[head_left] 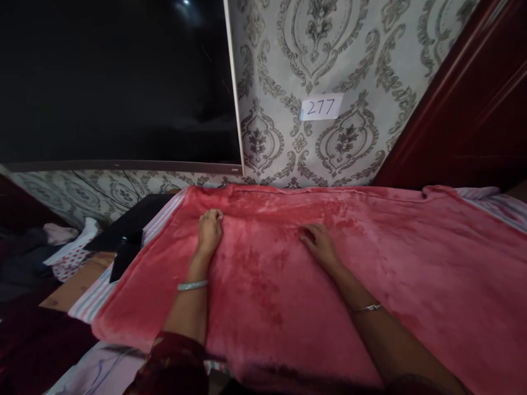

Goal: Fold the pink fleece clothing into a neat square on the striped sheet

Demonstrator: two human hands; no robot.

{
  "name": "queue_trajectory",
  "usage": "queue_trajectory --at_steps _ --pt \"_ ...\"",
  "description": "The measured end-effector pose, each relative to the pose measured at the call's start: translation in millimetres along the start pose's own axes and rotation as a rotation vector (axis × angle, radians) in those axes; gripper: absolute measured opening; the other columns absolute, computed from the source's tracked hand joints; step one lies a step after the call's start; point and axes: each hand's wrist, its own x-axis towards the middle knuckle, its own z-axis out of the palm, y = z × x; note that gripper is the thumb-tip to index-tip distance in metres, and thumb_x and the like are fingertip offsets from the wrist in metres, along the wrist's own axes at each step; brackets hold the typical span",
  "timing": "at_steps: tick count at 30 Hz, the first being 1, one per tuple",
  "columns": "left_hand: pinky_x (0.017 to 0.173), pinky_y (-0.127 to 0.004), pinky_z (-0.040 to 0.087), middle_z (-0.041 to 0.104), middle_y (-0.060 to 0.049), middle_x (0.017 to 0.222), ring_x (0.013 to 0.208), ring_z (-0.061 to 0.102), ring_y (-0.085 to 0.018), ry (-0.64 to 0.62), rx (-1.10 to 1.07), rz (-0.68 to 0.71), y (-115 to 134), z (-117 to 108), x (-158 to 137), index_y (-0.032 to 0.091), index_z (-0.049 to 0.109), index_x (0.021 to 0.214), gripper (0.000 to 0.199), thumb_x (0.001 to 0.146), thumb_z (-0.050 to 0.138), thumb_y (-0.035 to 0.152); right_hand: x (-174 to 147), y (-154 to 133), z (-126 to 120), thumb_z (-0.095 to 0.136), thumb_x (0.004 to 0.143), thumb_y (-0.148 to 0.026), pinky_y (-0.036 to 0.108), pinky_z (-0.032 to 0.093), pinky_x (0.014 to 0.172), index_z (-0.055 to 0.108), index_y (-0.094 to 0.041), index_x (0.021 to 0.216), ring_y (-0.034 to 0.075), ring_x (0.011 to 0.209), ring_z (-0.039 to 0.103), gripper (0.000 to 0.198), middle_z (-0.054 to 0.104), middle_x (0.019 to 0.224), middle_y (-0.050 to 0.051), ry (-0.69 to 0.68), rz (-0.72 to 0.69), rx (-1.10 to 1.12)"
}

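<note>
A red plush blanket (pixel 263 285) lies spread over a surface in front of me, with a few wrinkles and darker brushed patches. Near its far left part, my left hand (pixel 209 230) has its fingers curled together, apparently pinching the plush. Further right, my right hand (pixel 319 244) rests on the blanket with bent fingers and a gap between thumb and forefinger; I see nothing held in it. Striped cloth (pixel 93 296) shows from under the blanket on the left, and more striped cloth (pixel 500 208) appears at the far right corner.
A large black television (pixel 119 82) hangs on the patterned wall at the upper left. Beside it, a paper label (pixel 321 106) reads 277. Dark red wood (pixel 461 109) stands at the right. A black flat object (pixel 127 219) and piled clothes (pixel 69 255) lie at the left.
</note>
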Motion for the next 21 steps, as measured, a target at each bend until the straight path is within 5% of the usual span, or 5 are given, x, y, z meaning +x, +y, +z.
queue_trajectory --at_steps 8,17,21 --pt "0.078 -0.038 0.047 0.059 -0.005 0.078 0.079 0.056 -0.022 0.136 -0.041 0.073 6 -7 4 0.024 0.048 0.075 0.013 0.084 0.046 0.015 4 -5 -2 0.063 0.089 -0.027 0.052 0.048 0.103 0.067 -0.023 0.132 0.030 0.116 0.060 0.043 0.068 0.127 0.014 -0.044 -0.069 -0.112" --pt "0.079 -0.038 0.046 0.060 -0.005 0.079 0.080 0.056 -0.022 0.188 0.008 0.106 9 -10 4 0.024 0.050 0.079 0.009 0.085 0.045 0.020 9 -16 -8 0.055 0.094 -0.018 0.040 0.049 0.090 0.074 -0.021 0.093 0.023 0.094 0.062 0.020 0.072 0.096 0.008 -0.059 -0.017 -0.121" --pt "0.079 -0.038 0.046 0.060 -0.006 0.080 0.082 0.057 -0.023 0.214 0.010 0.104 13 -15 2 0.024 0.051 0.080 0.009 0.087 0.044 0.022 9 -18 -9 0.065 0.091 -0.027 0.043 0.048 0.094 0.071 -0.021 0.112 0.027 0.105 0.060 0.023 0.070 0.111 0.011 -0.033 -0.006 -0.120"
